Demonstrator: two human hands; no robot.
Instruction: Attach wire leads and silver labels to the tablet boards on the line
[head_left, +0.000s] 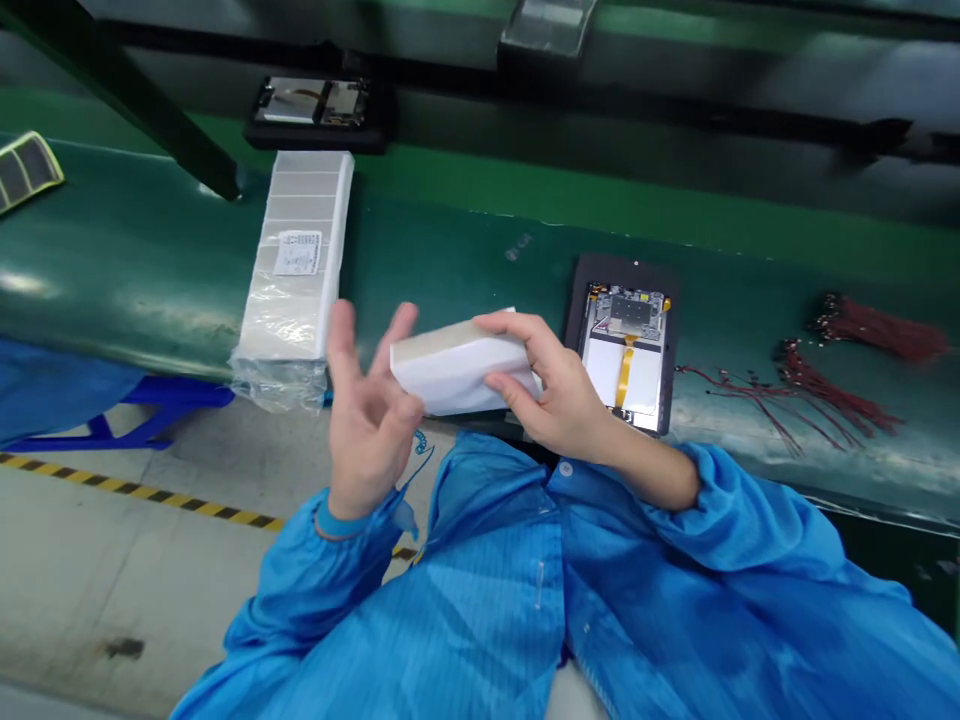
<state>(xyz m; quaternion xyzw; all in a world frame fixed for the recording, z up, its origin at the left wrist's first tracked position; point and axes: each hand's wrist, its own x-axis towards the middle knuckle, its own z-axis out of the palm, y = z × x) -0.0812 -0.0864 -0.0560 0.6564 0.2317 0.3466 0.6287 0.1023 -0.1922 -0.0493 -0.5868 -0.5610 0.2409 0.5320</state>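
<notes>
My right hand (pixel 556 392) grips a white rectangular block (pixel 453 366), seemingly a stack of thin sheets, above the near edge of the green belt (pixel 465 250). Beside the block's left end is my left hand (pixel 367 412), fingers spread, palm toward it, holding nothing. Just right of my right hand an opened tablet-like device (pixel 626 340) lies on the belt, showing a circuit board, a white panel and an orange flex cable. Both arms wear blue sleeves.
A long plastic-wrapped pack of white pieces (pixel 296 265) with a label lies on the belt at left, overhanging its edge. Another opened device (pixel 315 108) sits further back. Bundles of red wires (pixel 817 385) lie at right. Yellow-black floor tape (pixel 135 490) runs below.
</notes>
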